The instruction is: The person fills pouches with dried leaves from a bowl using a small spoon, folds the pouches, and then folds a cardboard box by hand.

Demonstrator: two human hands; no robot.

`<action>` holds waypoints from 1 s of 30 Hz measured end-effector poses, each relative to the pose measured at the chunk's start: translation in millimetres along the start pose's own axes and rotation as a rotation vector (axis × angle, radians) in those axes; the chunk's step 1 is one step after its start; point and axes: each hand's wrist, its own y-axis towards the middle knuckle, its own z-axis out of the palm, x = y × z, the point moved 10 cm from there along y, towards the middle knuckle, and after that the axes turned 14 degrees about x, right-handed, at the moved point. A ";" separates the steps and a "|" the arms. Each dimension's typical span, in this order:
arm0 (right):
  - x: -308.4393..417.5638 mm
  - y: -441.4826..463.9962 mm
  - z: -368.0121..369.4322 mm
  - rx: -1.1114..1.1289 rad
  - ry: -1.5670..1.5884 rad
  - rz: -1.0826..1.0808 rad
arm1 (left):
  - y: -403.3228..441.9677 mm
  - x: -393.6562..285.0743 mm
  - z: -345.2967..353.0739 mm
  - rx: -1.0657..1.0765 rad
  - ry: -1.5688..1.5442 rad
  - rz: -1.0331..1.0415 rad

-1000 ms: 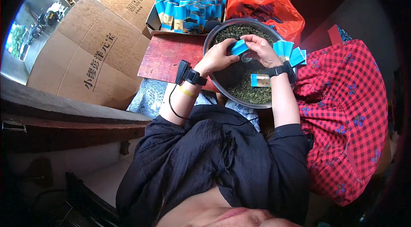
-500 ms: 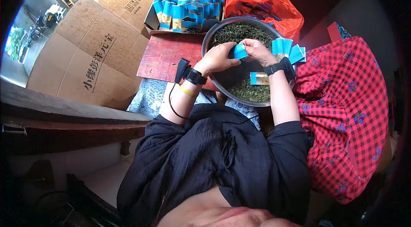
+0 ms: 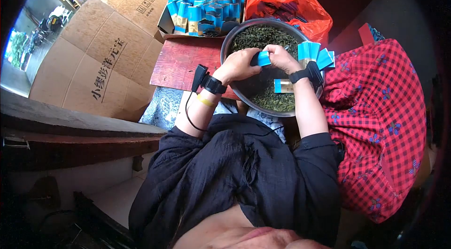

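Observation:
My left hand [image 3: 241,64] is closed around a small blue packet [image 3: 264,58] above a metal basin [image 3: 224,43]. The fingers of my right hand [image 3: 283,58] are pinched together at the packet's other end. Dark green dried leaves, like tea [image 3: 256,36], fill the far part of the basin, with more leaves at its near side. A blue and gold packet [image 3: 283,86] lies in the basin below my right wrist. Several more blue packets [image 3: 307,50] rest at the basin's right rim. What my fingertips pinch is partly hidden.
Behind the basin, a carton [image 3: 165,23] holds many upright blue packets [image 3: 206,2]. Beside it stands a red plastic bag [image 3: 310,7] with dark packets inside. A red wooden board [image 3: 185,63] lies left, near a large cardboard box [image 3: 101,47]. Red checked cloth [image 3: 376,122] is at right.
The blue packet has turned slightly and sits a little lower between my hands. My right fingers have shifted a little at its end. The other things look the same.

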 end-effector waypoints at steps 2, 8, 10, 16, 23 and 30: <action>4.5 -3.2 -3.3 -0.044 -0.030 -0.001 | 0.0 1.0 0.7 -0.001 -0.009 0.000; -7.5 -3.1 -8.1 0.022 0.088 0.026 | -1.7 2.5 -4.0 -0.036 -0.063 -0.023; 8.0 -14.3 -16.9 -0.044 0.072 -0.024 | -2.1 5.7 -5.1 -0.046 -0.095 -0.042; 27.6 -57.1 -76.4 -0.758 -0.502 -0.122 | -3.7 14.1 -9.8 -0.108 -0.095 -0.114; 8.9 -49.6 -60.0 -0.637 -0.906 0.194 | -3.8 18.6 -10.5 -0.135 -0.129 -0.124; 11.8 -34.9 -57.8 -0.528 -0.534 -0.042 | -6.5 14.0 -11.9 -0.117 -0.120 -0.146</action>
